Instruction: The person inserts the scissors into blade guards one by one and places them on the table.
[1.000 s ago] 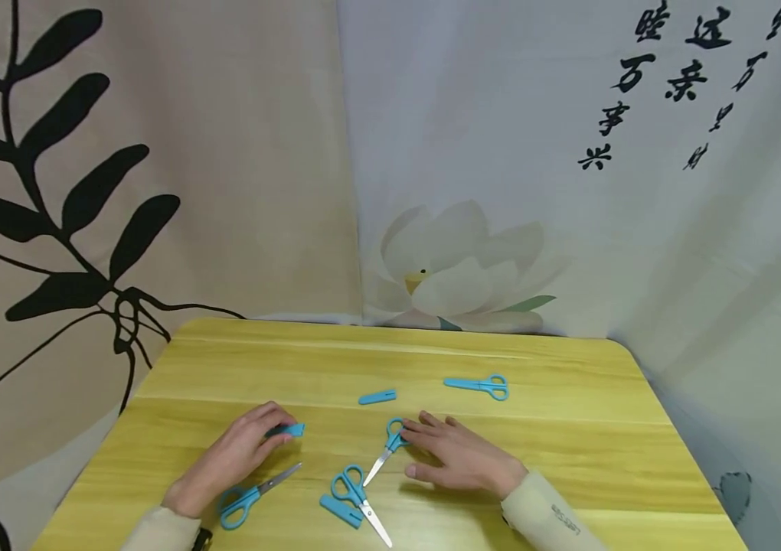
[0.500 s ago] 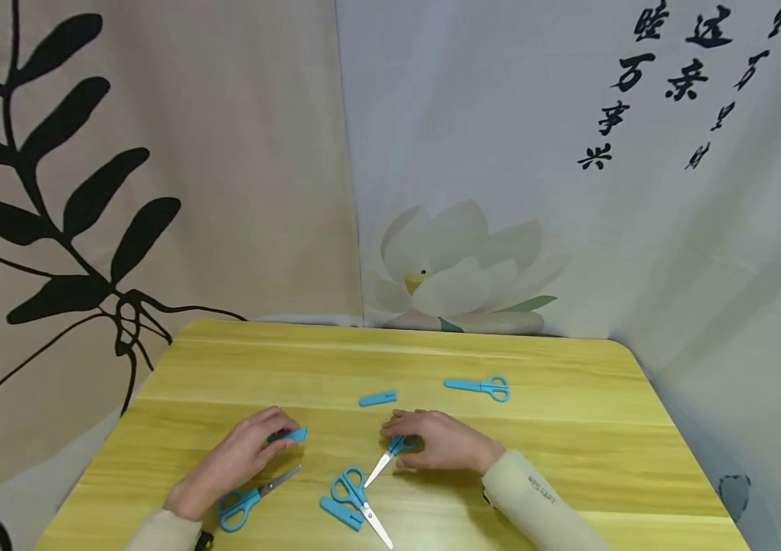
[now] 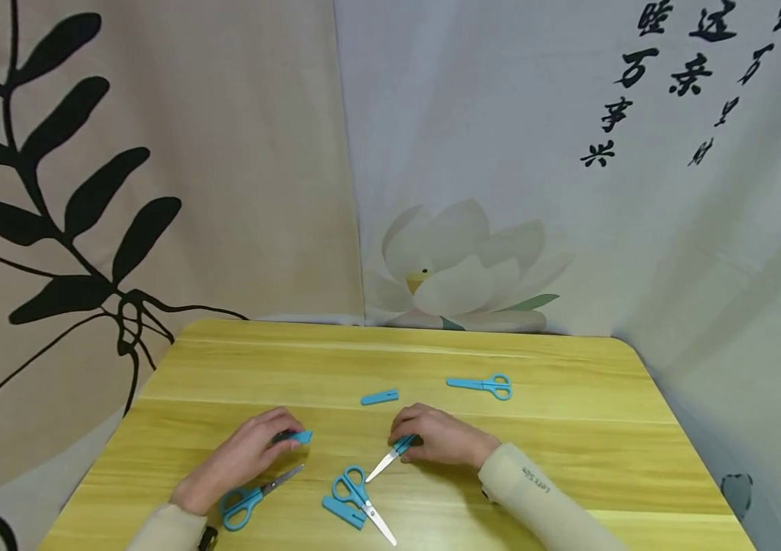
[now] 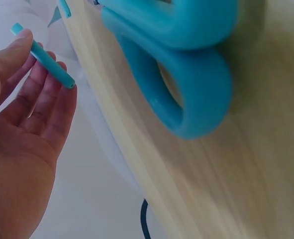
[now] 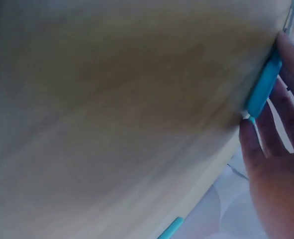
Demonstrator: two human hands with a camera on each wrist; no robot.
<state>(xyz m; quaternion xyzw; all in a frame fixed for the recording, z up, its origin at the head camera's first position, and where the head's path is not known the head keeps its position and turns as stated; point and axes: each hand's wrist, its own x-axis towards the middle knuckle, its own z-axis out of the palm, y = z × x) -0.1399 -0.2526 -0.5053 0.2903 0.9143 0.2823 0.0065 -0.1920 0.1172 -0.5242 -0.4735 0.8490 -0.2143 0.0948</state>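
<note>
Between the thumb and fingers of my left hand [image 3: 246, 455] is a blue scissors cover [image 3: 303, 437], seen edge-on as a slim blue piece [image 4: 49, 62] in the left wrist view. Just below that hand lies a pair of blue-handled scissors [image 3: 244, 507], blades pointing away to the right. My right hand [image 3: 447, 436] grips another pair of scissors by its blue handle [image 3: 403, 445]; its bare blades [image 3: 382, 464] point toward me and left. In the right wrist view, the fingers lie along that blue handle [image 5: 265, 87]. Part of the handle is hidden by the hand.
Between the hands lie a third pair of scissors [image 3: 356, 490] with bare blades and a loose blue cover [image 3: 344, 513] beside it. Farther back on the wooden table [image 3: 280, 360] are another cover [image 3: 380, 397] and a covered pair of scissors [image 3: 478, 385]. Printed curtains hang behind.
My right hand has gone from lying spread over the scissors' handle to gripping it, with its fingers curled. The left hand, holding the cover, has shifted slightly right.
</note>
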